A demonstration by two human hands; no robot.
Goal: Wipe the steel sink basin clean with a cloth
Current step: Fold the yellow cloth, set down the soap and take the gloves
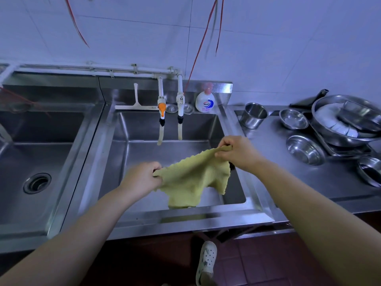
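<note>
A yellow cloth [191, 178] hangs spread out above the middle steel sink basin [144, 147]. My left hand [140, 178] pinches its left corner. My right hand [237, 151] pinches its upper right corner, a bit higher and farther back. The cloth's lower edge droops down to the basin's front rim. Part of the basin floor is hidden behind the cloth.
Two taps with hoses [161, 112] hang over the basin's back, beside a white squeegee [135, 100] and a soap bottle [205, 102]. A second basin with a drain [37, 182] lies to the left. Steel bowls and pots [305, 149] crowd the right counter.
</note>
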